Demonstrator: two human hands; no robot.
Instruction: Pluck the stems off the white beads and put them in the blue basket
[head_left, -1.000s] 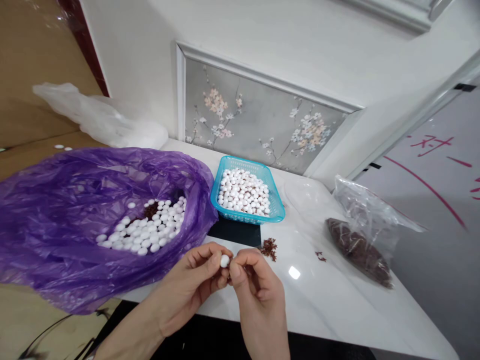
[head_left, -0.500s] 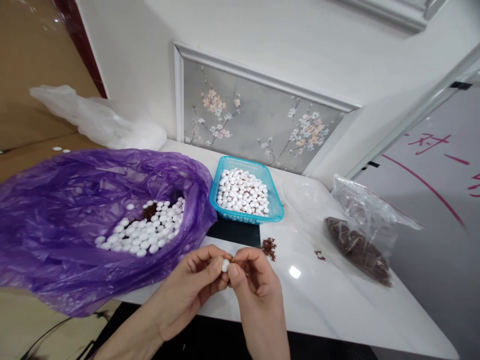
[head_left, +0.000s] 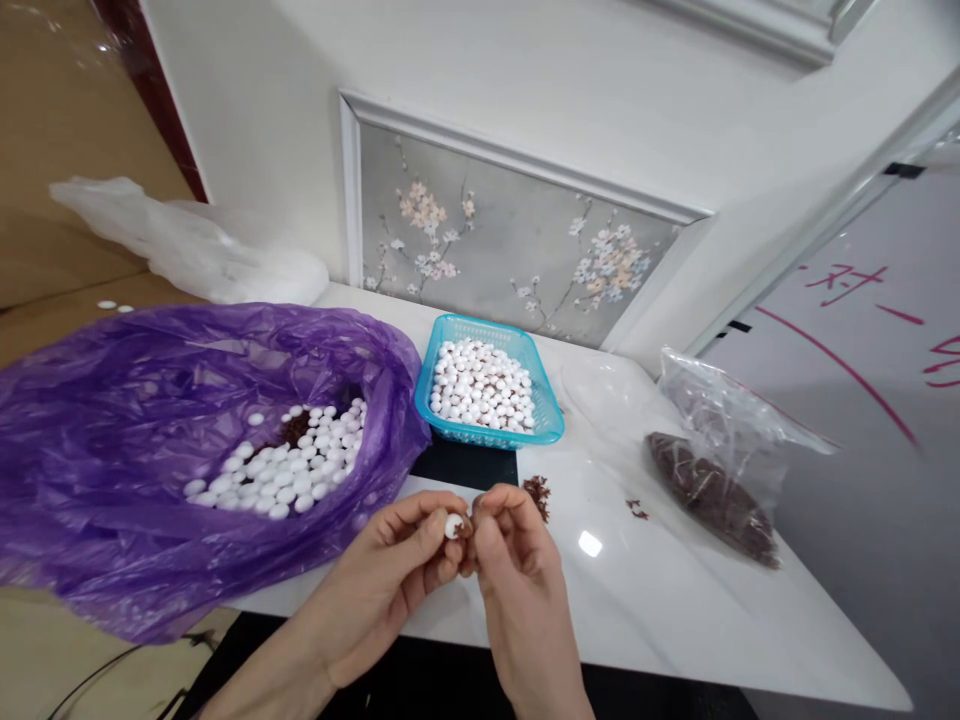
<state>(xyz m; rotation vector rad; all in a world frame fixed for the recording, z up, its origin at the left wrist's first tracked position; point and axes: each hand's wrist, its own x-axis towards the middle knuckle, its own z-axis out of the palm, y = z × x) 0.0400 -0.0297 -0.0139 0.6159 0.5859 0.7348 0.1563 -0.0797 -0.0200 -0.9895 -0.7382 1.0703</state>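
Between the thumb and fingers of my left hand (head_left: 386, 565) is a small round white cap (head_left: 451, 524). A small reddish-brown piece (head_left: 460, 532) shows at its right side. My right hand (head_left: 521, 580) is closed in a pinch just beside it, and what its fingertips hold, if anything, is hidden. Behind my right hand lies a small heap of brown star-like pieces (head_left: 538, 492). A blue basket (head_left: 556, 420) full of white caps, with brown bits among them, stands beyond my hands. To the left spreads a purple plastic bag (head_left: 135, 400), open, with many white caps inside.
At the right, a clear zip bag (head_left: 712, 490) of brown pieces leans near a whiteboard (head_left: 862, 370). A few brown bits (head_left: 636, 509) lie on the white table (head_left: 675, 620). A crumpled translucent bag (head_left: 225, 255) and cardboard (head_left: 67, 180) are at the back left.
The white cap has turned in my left fingers, and a brown piece now shows at it. My right fingertips have drawn slightly right, off the cap. The view has shifted slightly.
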